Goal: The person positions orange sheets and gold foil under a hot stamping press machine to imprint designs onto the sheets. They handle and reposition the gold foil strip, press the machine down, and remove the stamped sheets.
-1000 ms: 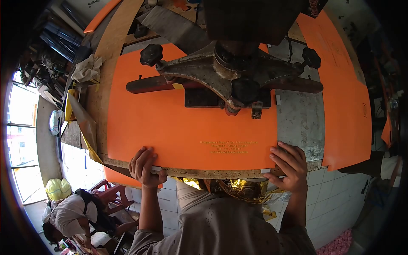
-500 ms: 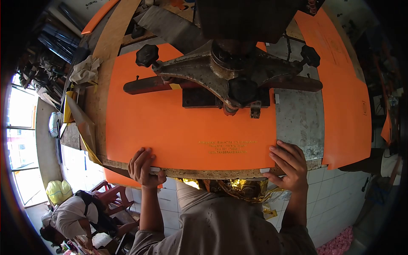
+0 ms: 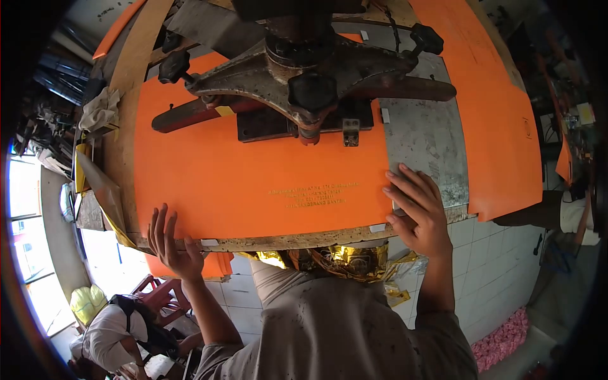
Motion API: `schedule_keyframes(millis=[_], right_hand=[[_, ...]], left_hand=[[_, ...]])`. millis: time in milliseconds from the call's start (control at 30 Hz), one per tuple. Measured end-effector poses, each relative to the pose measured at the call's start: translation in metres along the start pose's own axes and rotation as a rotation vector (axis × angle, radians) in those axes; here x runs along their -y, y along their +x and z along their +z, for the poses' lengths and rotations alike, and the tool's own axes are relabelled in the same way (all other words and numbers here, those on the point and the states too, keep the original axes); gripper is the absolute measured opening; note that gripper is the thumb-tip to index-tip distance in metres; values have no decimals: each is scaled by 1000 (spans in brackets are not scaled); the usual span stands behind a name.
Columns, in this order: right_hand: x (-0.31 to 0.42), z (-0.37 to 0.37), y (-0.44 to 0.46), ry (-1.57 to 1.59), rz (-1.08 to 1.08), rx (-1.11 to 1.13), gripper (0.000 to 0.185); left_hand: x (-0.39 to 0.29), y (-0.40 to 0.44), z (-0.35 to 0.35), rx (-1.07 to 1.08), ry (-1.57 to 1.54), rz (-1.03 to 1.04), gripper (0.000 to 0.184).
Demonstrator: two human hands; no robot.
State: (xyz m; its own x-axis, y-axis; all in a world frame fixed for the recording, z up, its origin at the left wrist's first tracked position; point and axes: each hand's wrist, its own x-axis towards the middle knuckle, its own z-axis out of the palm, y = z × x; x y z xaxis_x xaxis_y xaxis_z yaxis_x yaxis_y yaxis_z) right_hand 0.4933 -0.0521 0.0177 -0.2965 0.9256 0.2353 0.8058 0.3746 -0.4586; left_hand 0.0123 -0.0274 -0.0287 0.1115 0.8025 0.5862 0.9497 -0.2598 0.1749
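An orange sheet lies on the worktable under a dark metal press head. Several lines of gold lettering show on its near part. My left hand is at the sheet's near left corner, fingers spread and nothing in its grasp. At the sheet's right edge, my right hand lies with its fingers stretched out, fingertips touching or just over the edge. Small white tabs sit along the sheet's border, including a near left tab and a near right tab.
Another stretch of orange sheets lies on the right, beyond the grey metal plate. Crumpled gold foil hangs at the table's front edge. A cloth is at the left. Another person bends over at lower left.
My left hand has shifted left to the sheet's corner and its fingers have opened out. My right hand has slid farther up the right edge. The camera view has shifted.
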Motion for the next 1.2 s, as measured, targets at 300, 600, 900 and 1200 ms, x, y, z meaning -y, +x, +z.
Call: schedule_keyframes(millis=[300,600,900,1200], right_hand=[[2,0,2,4,12,10,40],[-3,1,0,-4,-10,19,42],[-3,0,1,9,-12,27,43],[-3,0,2,8,0,29,42]], left_hand=[[1,5,1,33,-70,-12,49],[1,6,1,15,-86,-34,48],[0,7,2,7,-87,-42,48],[0,7,2,7,-95,-46,49]])
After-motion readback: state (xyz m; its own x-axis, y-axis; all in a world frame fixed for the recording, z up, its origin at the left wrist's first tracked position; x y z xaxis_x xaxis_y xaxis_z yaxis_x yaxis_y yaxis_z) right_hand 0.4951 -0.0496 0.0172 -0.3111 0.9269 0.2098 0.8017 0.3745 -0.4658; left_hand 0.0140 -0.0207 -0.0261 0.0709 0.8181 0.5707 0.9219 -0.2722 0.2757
